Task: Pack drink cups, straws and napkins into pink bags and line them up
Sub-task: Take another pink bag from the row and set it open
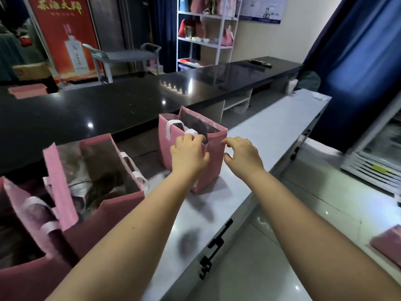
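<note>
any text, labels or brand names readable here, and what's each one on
red banner: four large gold Chinese characters, cropped and blurred; not readable.
bottle pictured on it: label too small.
wall poster: print too small.
pink bag: no print visible.

Left hand (pixel 189 153) curled, right hand (pixel 243 153) slack

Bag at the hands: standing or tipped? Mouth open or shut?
Upright, mouth open: the pink bag stands on its base on the counter, dark lining visible; left hand grips its rim.
</note>
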Demonstrator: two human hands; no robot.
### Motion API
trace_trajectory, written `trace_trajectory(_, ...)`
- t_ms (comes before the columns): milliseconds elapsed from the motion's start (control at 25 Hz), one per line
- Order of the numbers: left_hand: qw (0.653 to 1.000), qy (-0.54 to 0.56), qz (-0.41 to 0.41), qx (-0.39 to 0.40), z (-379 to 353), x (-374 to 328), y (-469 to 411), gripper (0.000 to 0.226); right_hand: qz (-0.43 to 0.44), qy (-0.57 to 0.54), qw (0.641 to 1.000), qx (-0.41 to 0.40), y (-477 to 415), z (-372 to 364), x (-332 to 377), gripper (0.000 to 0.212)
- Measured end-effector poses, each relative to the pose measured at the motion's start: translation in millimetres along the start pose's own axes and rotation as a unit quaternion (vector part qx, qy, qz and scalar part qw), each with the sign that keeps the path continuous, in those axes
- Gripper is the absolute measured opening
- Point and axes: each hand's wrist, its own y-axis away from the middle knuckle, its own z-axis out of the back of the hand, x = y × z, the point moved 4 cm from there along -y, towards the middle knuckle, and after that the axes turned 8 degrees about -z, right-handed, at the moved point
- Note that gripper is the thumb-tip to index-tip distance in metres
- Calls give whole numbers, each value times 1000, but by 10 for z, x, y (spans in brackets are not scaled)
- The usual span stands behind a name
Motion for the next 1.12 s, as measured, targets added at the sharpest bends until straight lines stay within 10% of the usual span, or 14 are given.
trace_trajectory(440,997,-64,34,-31,-601,-48,-673,29,13,-20,1000,8,-1082,-493,-437,33)
trace_trajectory(1120,914,-133,288,-253,-188,104,127,16,396,-277,875,-5,-519,-426,-203,10)
